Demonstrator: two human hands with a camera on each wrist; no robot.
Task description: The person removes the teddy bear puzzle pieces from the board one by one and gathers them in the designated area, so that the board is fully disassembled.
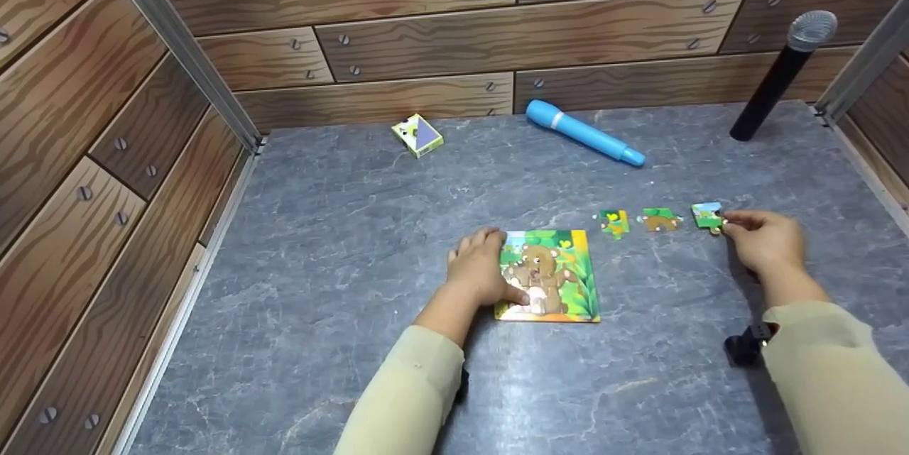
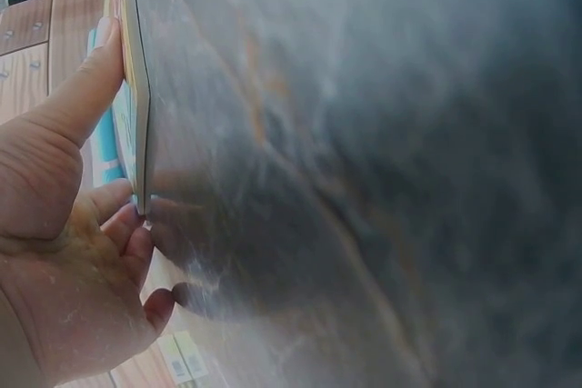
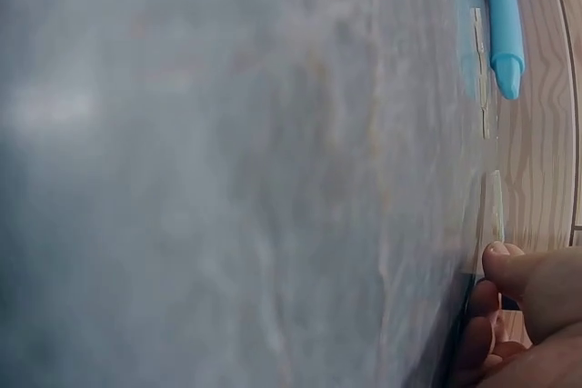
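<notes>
While wood-patterned walls enclose the scene, we see a grey marbled desk carrying everything else. From its near side reach two pale sleeves, the right sleeve and the left sleeve. A black microphone with a silver head stands on end near the far right corner; to its left lies a blue rod, tapered and banded in white.

Next in size we note the puzzle board, printed with brown bears amid green leaves, on the desk in front of the blue rod. The left hand holds it by its left side, the thumb on the picture face and the fingers curled at the edge. The right hand, well apart from the board, has its fingers narrowed in a pinch.

Near the far edge we find a small yellow-and-purple box. Smallest are three puzzle pieces in a row beyond the board's right corner: the right piece, pinched at its right side (we cannot tell whether it touches the desk), the middle piece and the left piece, all separate.
</notes>
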